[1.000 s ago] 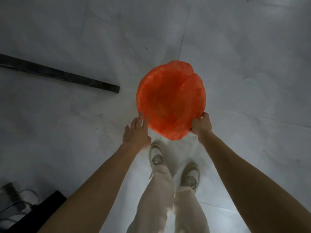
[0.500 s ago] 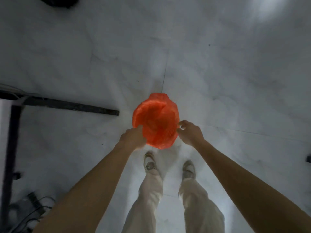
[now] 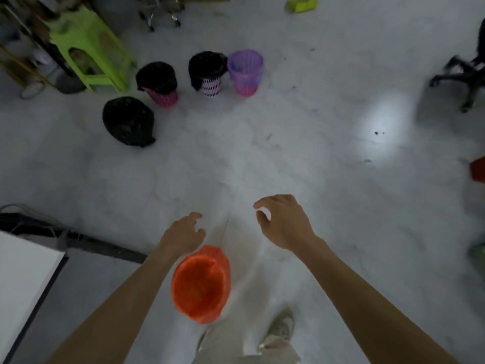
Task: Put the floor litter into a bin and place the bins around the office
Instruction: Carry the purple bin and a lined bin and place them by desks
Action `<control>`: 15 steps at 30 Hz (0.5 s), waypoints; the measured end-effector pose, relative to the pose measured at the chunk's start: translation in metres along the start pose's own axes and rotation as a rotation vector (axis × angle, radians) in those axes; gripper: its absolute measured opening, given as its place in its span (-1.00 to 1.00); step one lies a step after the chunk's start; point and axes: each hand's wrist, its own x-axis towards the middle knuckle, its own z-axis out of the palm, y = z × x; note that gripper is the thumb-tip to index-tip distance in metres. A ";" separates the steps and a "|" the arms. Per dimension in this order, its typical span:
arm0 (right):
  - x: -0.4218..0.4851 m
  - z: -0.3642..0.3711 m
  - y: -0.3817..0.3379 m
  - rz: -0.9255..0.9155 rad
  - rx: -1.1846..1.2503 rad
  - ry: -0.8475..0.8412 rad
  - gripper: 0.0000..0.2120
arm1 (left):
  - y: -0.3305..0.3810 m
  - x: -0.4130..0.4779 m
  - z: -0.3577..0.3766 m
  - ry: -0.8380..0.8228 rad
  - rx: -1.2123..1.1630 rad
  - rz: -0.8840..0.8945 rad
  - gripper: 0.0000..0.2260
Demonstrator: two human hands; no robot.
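A bin lined with an orange bag (image 3: 200, 285) stands on the pale floor just in front of my feet. My left hand (image 3: 183, 236) hovers above its far rim, fingers loosely curled, holding nothing. My right hand (image 3: 282, 222) hangs to the right of the bin, also loosely curled and empty. Farther off stand a black-bagged bin (image 3: 128, 122), a pink bin with a black liner (image 3: 158, 84), a white-pink bin with a black liner (image 3: 208, 73) and a bare purple bin (image 3: 245, 72). Small dark specks of litter (image 3: 379, 133) lie at the right.
A green plastic stool (image 3: 88, 48) stands at the back left. A white desk corner (image 3: 23, 279) and a black bar with cables (image 3: 78, 240) are at my left. Office chair bases sit at the top (image 3: 160, 11) and far right (image 3: 462, 80). A red object (image 3: 478, 169) touches the right edge.
Both hands have let go of the orange-lined bin, which now stands on the floor. My head has lifted, bringing the other bins and the stool into view.
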 end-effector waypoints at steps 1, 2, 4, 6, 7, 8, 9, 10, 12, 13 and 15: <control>0.003 -0.028 0.010 -0.004 -0.017 0.024 -0.71 | 0.022 -0.001 -0.005 0.011 -0.015 -0.001 -0.54; 0.007 -0.045 0.016 -0.002 -0.018 0.036 -0.71 | 0.035 0.001 -0.009 0.017 -0.014 0.000 -0.54; 0.020 -0.080 0.033 -0.006 -0.015 0.058 -0.72 | 0.066 0.008 -0.019 0.039 -0.009 0.002 -0.54; 0.043 -0.106 0.048 -0.012 -0.019 0.070 -0.72 | 0.091 0.021 -0.034 0.071 -0.009 -0.003 -0.54; 0.051 -0.113 0.054 -0.007 -0.021 0.074 -0.72 | 0.098 0.026 -0.039 0.078 -0.008 0.004 -0.54; 0.065 -0.120 0.060 -0.006 -0.021 0.070 -0.71 | 0.105 0.034 -0.046 0.089 -0.014 0.003 -0.54; 0.079 -0.124 0.065 -0.010 -0.023 0.056 -0.71 | 0.110 0.044 -0.052 0.092 -0.015 -0.001 -0.54; 0.094 -0.127 0.071 -0.022 -0.028 0.045 -0.71 | 0.115 0.056 -0.058 0.088 -0.021 -0.008 -0.54; 0.132 -0.132 0.081 -0.031 -0.023 0.016 -0.70 | 0.121 0.087 -0.072 0.076 -0.030 -0.039 -0.55; 0.153 -0.137 0.085 -0.028 -0.014 -0.005 -0.70 | 0.125 0.107 -0.081 0.068 -0.037 -0.054 -0.55; 0.204 -0.149 0.094 -0.018 -0.022 -0.028 -0.69 | 0.136 0.158 -0.105 0.060 -0.057 -0.083 -0.55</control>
